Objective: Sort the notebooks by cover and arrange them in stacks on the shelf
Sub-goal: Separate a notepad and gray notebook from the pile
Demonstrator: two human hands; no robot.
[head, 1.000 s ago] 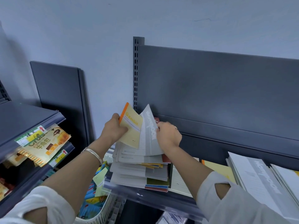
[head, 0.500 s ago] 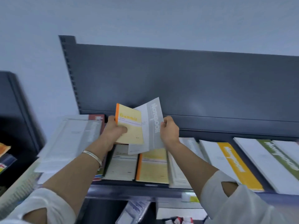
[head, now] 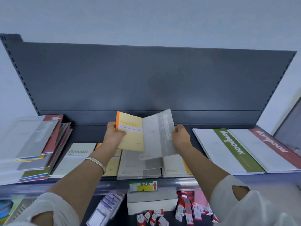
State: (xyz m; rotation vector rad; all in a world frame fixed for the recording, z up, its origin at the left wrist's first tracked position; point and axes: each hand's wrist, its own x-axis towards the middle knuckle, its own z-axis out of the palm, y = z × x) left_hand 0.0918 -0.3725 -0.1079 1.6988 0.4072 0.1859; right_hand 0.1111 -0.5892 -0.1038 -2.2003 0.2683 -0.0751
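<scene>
My left hand (head: 114, 133) grips a yellow Gambit notebook (head: 130, 132) with an orange spine, held up above the shelf (head: 91, 132). My right hand (head: 180, 136) grips a grey-striped notebook (head: 158, 134), which overlaps the yellow one's right edge. Below them lie a pale Gambit notebook (head: 76, 157), a yellow one (head: 112, 167) partly hidden by my arm, and a grey-cover stack (head: 140, 167). A mixed untidy pile (head: 35, 144) sits at the left. A green-striped notebook (head: 231, 149) and a red-striped notebook (head: 268, 144) lie at the right.
The dark back panel (head: 146, 79) rises behind the shelf. A price label (head: 143, 186) hangs on the front rail. On the lower shelf are a white box (head: 151, 203), small red-and-white packs (head: 187, 209) and clear packets (head: 105, 207).
The view has swung right from the left pile to the middle of the shelf. Both hands have carried the yellow and grey notebooks along and now hold them over the sorted stacks.
</scene>
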